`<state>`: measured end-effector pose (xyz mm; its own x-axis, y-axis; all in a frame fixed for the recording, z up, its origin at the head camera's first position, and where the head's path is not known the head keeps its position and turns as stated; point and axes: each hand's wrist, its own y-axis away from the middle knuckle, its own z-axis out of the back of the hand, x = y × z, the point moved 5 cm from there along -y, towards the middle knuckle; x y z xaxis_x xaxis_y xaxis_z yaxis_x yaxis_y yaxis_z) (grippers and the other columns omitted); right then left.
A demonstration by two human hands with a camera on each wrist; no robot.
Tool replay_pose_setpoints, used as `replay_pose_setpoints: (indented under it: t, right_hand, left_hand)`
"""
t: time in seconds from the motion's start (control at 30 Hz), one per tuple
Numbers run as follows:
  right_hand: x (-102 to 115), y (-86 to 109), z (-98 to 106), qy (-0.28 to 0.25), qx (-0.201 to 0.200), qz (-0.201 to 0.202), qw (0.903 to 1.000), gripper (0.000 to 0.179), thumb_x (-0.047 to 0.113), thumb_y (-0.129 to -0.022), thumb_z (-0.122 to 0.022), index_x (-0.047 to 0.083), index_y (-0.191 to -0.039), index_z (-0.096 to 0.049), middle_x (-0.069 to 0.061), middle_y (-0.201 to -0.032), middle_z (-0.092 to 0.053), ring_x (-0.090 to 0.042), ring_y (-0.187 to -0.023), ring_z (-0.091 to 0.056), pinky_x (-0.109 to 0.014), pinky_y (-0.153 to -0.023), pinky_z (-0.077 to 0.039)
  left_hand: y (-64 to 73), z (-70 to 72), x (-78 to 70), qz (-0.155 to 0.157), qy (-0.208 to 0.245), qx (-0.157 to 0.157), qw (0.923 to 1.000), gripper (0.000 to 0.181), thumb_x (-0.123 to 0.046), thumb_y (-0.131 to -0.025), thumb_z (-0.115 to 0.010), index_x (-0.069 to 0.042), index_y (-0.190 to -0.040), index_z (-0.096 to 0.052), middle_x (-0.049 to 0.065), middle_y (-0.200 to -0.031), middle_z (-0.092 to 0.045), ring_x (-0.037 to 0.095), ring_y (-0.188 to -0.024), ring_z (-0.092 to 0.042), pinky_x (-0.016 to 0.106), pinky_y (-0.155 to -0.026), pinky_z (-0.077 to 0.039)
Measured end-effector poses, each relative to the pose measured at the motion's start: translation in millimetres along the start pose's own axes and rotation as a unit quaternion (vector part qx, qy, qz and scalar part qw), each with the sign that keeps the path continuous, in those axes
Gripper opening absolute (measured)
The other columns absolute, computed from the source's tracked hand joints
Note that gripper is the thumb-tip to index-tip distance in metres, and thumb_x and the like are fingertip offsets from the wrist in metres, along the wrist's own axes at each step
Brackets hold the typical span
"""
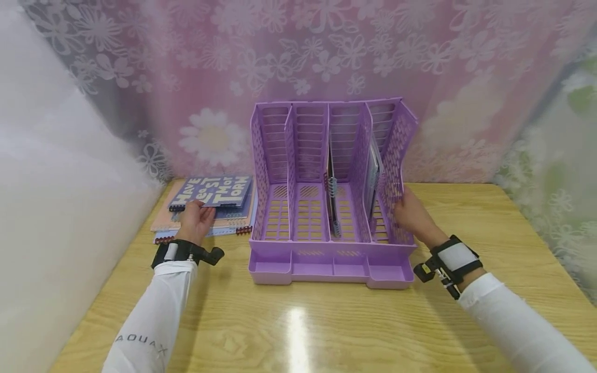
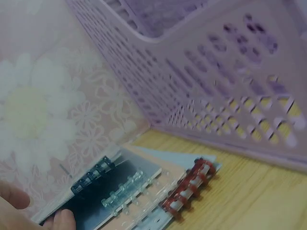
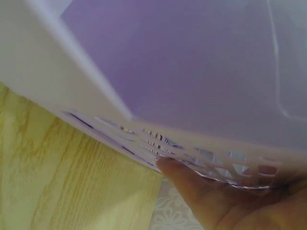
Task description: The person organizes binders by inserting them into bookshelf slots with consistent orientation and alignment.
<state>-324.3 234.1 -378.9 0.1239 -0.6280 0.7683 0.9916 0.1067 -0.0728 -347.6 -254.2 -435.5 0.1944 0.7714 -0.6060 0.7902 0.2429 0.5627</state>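
At the left, my left hand (image 1: 195, 224) pinches the near edge of a blue spiral notebook (image 1: 223, 187) with large pale lettering, on top of a small stack. In the left wrist view that notebook's dark binding (image 2: 93, 175) is raised a little off the notebooks below. A purple file organizer (image 1: 310, 249) with upright dividers stands in the middle. My right hand (image 1: 414, 216) holds its right side wall; the right wrist view shows the thumb (image 3: 180, 175) against the perforated wall, the other fingers mostly hidden.
Under the blue notebook lie a peach notebook (image 1: 163, 220) and a light blue one with red rings (image 1: 164, 239). Spiral notebooks stand upright in the organizer, one dark-edged (image 1: 331, 199) and a pale one (image 1: 372, 178) further right. Behind hangs a floral curtain (image 1: 322, 57).
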Motion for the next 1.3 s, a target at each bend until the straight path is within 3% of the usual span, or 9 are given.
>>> replay_pose_setpoints:
  t: [0.1,0.3,0.5,0.63,0.8,1.03,1.17,1.23,1.3]
  right_hand:
    - [-2,-0.1,-1,-0.002,0.003,-0.002,1.0,0.05,-0.005,-0.094,-0.025,-0.016,-0.142,-0.017,-0.041,-0.132,-0.037,-0.048,-0.11,-0.047,-0.057,-0.086,-0.045]
    - [-4,-0.7,0,-0.006,0.001,0.001,1.0,0.05,-0.005,-0.094,-0.026,-0.015,-0.142,-0.017,-0.04,-0.13,-0.039,-0.046,-0.105,-0.05,-0.053,-0.079,-0.049]
    - [-1,-1.7,-1,0.001,0.004,-0.005,1.0,0.05,-0.002,-0.096,-0.025,-0.016,-0.143,-0.014,-0.041,-0.131,-0.037,-0.047,-0.108,-0.049,-0.056,-0.083,-0.048]
    - [-2,-1.8,0,0.007,0.002,-0.005,1.0,0.049,-0.003,-0.095,-0.025,-0.017,-0.141,-0.015,-0.041,-0.129,-0.038,-0.046,-0.105,-0.05,-0.055,-0.081,-0.049]
    - [-4,-1.0,0,0.008,0.001,-0.013,0.9999,0.048,-0.002,-0.096,-0.025,-0.017,-0.14,-0.016,-0.041,-0.128,-0.039,-0.044,-0.102,-0.05,-0.05,-0.076,-0.05]
    - [-5,0.2,-2,0.004,0.001,-0.009,1.0,0.048,-0.003,-0.095,-0.025,-0.017,-0.14,-0.017,-0.041,-0.128,-0.04,-0.044,-0.102,-0.05,-0.051,-0.078,-0.049]
    - [-6,0.0,-2,0.005,0.006,-0.006,1.0,0.049,-0.003,-0.096,-0.025,-0.017,-0.141,-0.015,-0.041,-0.129,-0.038,-0.046,-0.106,-0.05,-0.055,-0.083,-0.048]
    - [-6,-0.5,-2,0.007,0.006,-0.004,0.9999,0.049,-0.002,-0.096,-0.025,-0.016,-0.142,-0.014,-0.042,-0.13,-0.037,-0.047,-0.107,-0.049,-0.056,-0.083,-0.048]
    - [-5,-1.0,-1,0.015,0.003,-0.002,0.9999,0.049,-0.002,-0.096,-0.025,-0.016,-0.142,-0.014,-0.042,-0.13,-0.037,-0.048,-0.109,-0.048,-0.058,-0.085,-0.046]
  left_hand:
    - [-8.6,0.3,1.6,0.01,0.0,0.021,0.9997,0.061,-0.02,-0.104,-0.033,-0.029,-0.153,0.003,0.002,-0.158,-0.007,0.012,-0.14,-0.02,0.019,-0.105,-0.03]
    - [-25.2,0.8,-5.2,0.049,-0.004,0.057,0.9972,0.058,-0.025,-0.104,-0.031,-0.028,-0.153,-0.001,-0.006,-0.158,-0.005,0.008,-0.141,-0.016,0.018,-0.104,-0.031]
    - [-30.3,9.3,-12.3,0.103,-0.005,0.065,0.9926,0.056,-0.018,-0.103,-0.033,-0.029,-0.152,-0.01,-0.006,-0.156,-0.01,0.008,-0.14,-0.017,0.022,-0.103,-0.034]
    - [-29.8,12.6,-10.6,0.107,0.001,0.072,0.9916,0.055,-0.016,-0.103,-0.034,-0.027,-0.152,-0.012,-0.004,-0.156,-0.011,0.01,-0.14,-0.019,0.023,-0.102,-0.036]
    - [-23.3,7.6,-8.0,0.062,-0.024,0.099,0.9928,0.057,-0.013,-0.104,-0.032,-0.027,-0.153,-0.007,0.001,-0.158,-0.005,0.015,-0.142,-0.017,0.023,-0.101,-0.037]
    - [1.1,1.4,-18.2,-0.059,-0.112,0.109,0.986,0.061,-0.007,-0.102,-0.038,-0.018,-0.154,-0.006,0.014,-0.155,-0.014,0.025,-0.136,-0.03,0.026,-0.094,-0.045]
    - [20.6,5.1,-28.9,-0.119,-0.12,0.138,0.976,0.053,-0.004,-0.101,-0.042,-0.008,-0.15,-0.024,0.019,-0.139,-0.045,0.024,-0.112,-0.058,0.03,-0.086,-0.05]
    - [30.8,7.7,-34.9,-0.15,-0.105,0.16,0.9701,0.043,-0.001,-0.099,-0.045,-0.001,-0.141,-0.038,0.017,-0.116,-0.062,0.023,-0.092,-0.068,0.032,-0.08,-0.053]
    - [42.3,10.6,-40.7,-0.179,-0.09,0.181,0.9628,0.033,0.001,-0.098,-0.047,0.003,-0.131,-0.048,0.015,-0.095,-0.069,0.023,-0.079,-0.07,0.033,-0.073,-0.054]
